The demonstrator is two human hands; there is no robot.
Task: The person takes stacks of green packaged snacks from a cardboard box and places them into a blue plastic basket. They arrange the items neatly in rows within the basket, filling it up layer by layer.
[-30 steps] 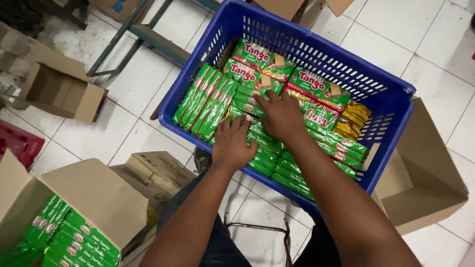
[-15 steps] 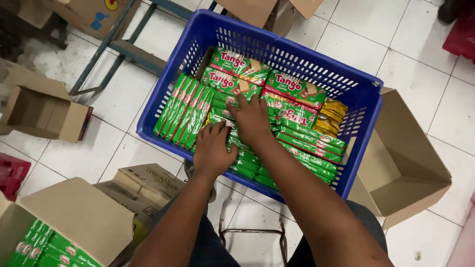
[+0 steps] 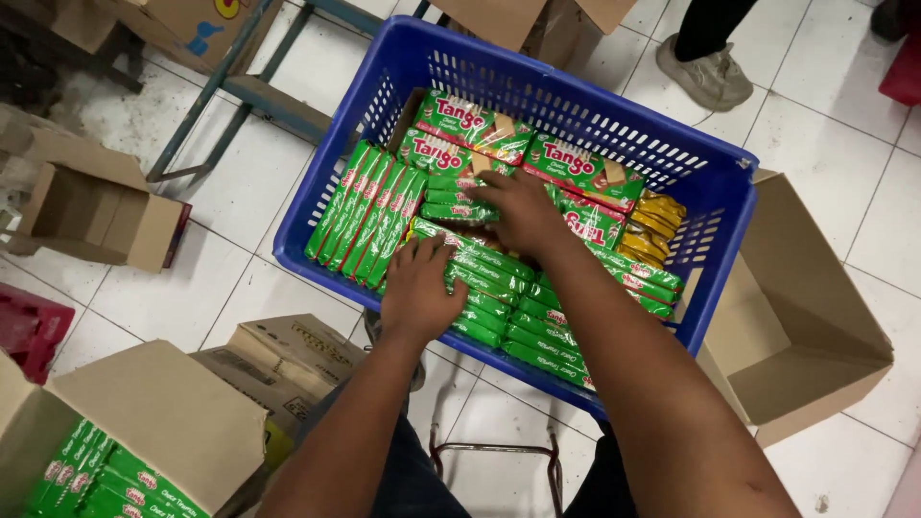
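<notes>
Head camera looks straight down into a blue plastic crate (image 3: 729, 192) standing on the white tiled floor (image 3: 240, 201), packed with green wafer packets (image 3: 537, 321). Both hands rest on top of those packets near the middle of the crate. The left hand (image 3: 420, 286) lies flat on a row of slim packets, its fingers (image 3: 428, 251) spread and pressing down, closed around nothing. The right hand (image 3: 523, 211) sits a little farther in, palm down, its fingers (image 3: 487, 192) curled over the edge of a short stack of packets; whether they pinch one I cannot tell.

The packets are long and narrow, bright green with red trim and white lettering. One set stands on edge (image 3: 369, 216) along the crate's left side, just beside the left hand. Wider packets (image 3: 576, 168) lie face up against the far wall, showing a wafer picture. A few golden-yellow packets (image 3: 648, 225) are wedged at the right wall.

An open cardboard box (image 3: 815, 336) lies just right of the crate. Another carton (image 3: 106, 470) at the lower left holds more of the same green packets. A small open box (image 3: 91, 216) sits at the left, and someone's grey shoe (image 3: 705, 72) stands beyond the crate.
</notes>
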